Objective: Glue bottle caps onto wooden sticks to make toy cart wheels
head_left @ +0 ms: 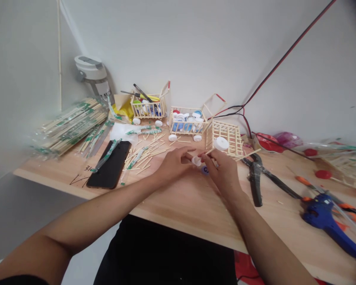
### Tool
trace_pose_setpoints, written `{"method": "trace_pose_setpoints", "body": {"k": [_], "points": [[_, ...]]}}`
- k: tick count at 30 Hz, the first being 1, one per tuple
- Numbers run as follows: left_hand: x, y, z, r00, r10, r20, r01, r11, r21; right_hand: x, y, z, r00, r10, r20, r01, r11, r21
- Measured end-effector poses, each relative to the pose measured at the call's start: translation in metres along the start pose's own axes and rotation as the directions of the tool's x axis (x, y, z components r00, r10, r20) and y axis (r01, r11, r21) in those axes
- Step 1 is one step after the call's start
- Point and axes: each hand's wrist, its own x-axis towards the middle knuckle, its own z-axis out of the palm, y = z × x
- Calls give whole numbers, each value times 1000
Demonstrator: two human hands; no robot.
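While wrapped chopsticks (74, 124) are piled at far L, a dark phone (112, 168) is laid nearer the worktop (178, 198) edge, w/ loose cut sticks (150, 154) scattered beside it. Next comes the left hand (173, 164): its thumb & fingers appear pinched on a small white cap (196, 161), which is held just above the worktop, b/w both hands. Below, a blue cap (205, 170) is partly hidden. By the right hand (225, 172), fingers are bent & drawn together close to the cap's R side; whether it or a thin stick is gripped can't be told. Behind, a slatted stick frame (233, 136) is seen; further R, a blue tool (320, 211), prob. a glue gun. The small cap is judged v. light, stiff, smooth, poss. slippery; best gripped by opp. sides of its rim, w/ min. pressure.
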Motion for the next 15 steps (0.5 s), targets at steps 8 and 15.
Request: {"method": "trace_pose_setpoints", "body": {"k": [8, 15], "points": [[2, -5, -1, 1000, -13, 7, 13, 994, -106, 0, -1, 0, 1000, -20, -12, 20, 1000, -7], [3, -4, -3, 999, 27, 18, -28, 999, 30, -1, 2, 1, 1000, -18, -19, 17, 999, -32]]}}
